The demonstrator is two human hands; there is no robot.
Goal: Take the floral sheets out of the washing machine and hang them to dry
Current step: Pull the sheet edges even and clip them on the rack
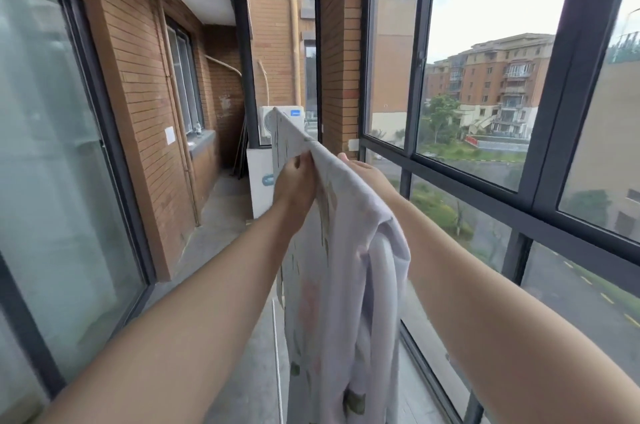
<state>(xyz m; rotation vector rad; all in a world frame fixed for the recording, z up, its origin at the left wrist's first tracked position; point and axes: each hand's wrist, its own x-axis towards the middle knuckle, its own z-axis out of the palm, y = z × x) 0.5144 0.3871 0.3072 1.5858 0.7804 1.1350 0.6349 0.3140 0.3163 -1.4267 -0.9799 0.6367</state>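
Balcony (221, 215): limp, probably damp-heavy floral sheet (346, 250); top fold best hold, left hand (294, 181) pinching there, right hand (367, 170) unclear.

The floral sheet (346, 285) hides most of the right hand (367, 172) and its own support, its lower end cut off below both hands.

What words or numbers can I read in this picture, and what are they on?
None can be read for sure.
Air conditioner unit: small dark label, too blurred.
White box: blue logo, too blurred.
Paper on the brick wall: too small to tell.
Red sign outside: too small.
Floral sheet: only a pattern, no words.
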